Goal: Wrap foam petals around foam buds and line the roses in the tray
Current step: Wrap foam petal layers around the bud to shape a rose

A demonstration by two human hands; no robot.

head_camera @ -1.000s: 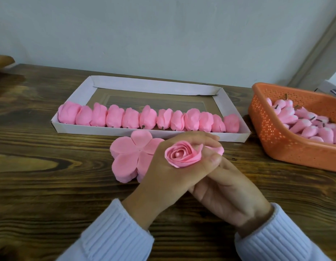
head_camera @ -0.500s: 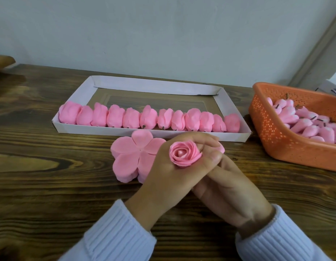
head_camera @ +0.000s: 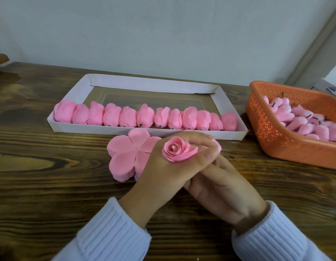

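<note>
A pink foam rose [head_camera: 177, 150] sits wrapped in the curled fingers of my left hand [head_camera: 163, 172], its spiral facing up. My right hand [head_camera: 219, 185] lies under and behind the left hand, fingers reaching up to the rose's underside; the contact is hidden. A stack of flat pink five-lobed foam petals [head_camera: 128, 157] lies on the table just left of my hands. The white cardboard tray [head_camera: 152, 84] behind holds a row of several finished pink roses [head_camera: 144, 117] along its near wall.
An orange perforated basket [head_camera: 280, 140] at the right holds several pink foam buds [head_camera: 302, 121] with dark stems. The wooden table [head_camera: 41, 185] stretches to the left; a grey wall stands behind the tray.
The outer petal has been drawn tighter round the bud, and the rose has turned slightly in my left hand. Both hands stay in place.
</note>
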